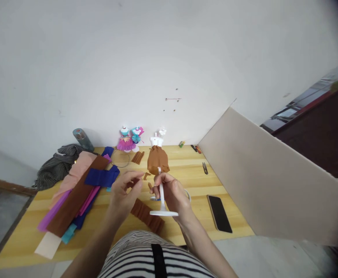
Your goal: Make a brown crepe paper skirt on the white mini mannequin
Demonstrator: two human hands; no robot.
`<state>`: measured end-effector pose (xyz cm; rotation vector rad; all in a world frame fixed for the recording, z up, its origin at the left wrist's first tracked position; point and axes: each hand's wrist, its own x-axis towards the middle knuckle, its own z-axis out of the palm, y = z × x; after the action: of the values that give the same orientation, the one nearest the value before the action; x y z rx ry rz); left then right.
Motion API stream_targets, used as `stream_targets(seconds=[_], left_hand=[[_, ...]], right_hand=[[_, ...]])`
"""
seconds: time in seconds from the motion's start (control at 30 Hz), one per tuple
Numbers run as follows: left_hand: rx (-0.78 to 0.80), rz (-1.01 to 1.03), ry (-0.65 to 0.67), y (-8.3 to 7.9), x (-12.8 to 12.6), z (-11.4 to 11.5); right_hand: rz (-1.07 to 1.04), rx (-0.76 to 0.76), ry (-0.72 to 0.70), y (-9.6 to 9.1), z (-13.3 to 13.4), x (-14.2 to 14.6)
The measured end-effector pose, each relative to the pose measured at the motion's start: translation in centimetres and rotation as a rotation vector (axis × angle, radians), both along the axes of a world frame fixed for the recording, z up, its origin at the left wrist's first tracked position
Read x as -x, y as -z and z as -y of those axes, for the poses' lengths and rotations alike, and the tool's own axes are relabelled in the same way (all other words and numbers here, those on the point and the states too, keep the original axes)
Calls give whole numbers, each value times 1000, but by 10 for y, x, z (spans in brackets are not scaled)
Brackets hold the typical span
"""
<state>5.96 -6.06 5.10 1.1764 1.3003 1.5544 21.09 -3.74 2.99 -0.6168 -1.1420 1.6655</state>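
Note:
My right hand [173,193] is closed round the white stem of a small mannequin stand [161,195], its round base towards me. Atop the stem is a white torso [156,141] wearing a gathered brown paper skirt [158,159]; the whole piece leans away over the table. Left of it, my left hand [127,193] hovers with curved fingers and thumb apart, holding nothing. Small brown scraps [146,176] lie just beyond its fingertips. Beneath my hands is a pleated brown paper strip [147,216]. A pen [155,199] is partly hidden by my right hand.
Coloured paper sheets [79,193] and striped cloth [60,164] cover the left side, near a bottle [83,139]. Two dressed mini mannequins [125,141] stand by the wall. Thread snips [205,168] and a phone [219,213] lie right, beside an upright panel [261,173].

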Motion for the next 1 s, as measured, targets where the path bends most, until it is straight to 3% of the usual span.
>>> stream_targets(seconds=[0.13,0.4,0.8,1.0], left_hand=[[-26,-172,162,-6,4,0],[-21,-223,176,-2,7,-3],[117,-51,216,6,8,-2],[220,255,258,17,15,3]], right_hand=[[29,17,39,-2,2,2],[34,-10,-1,-6,2,1],[155,-48,-12,1,1,-1],[259,-56,33,7,-2,5]])
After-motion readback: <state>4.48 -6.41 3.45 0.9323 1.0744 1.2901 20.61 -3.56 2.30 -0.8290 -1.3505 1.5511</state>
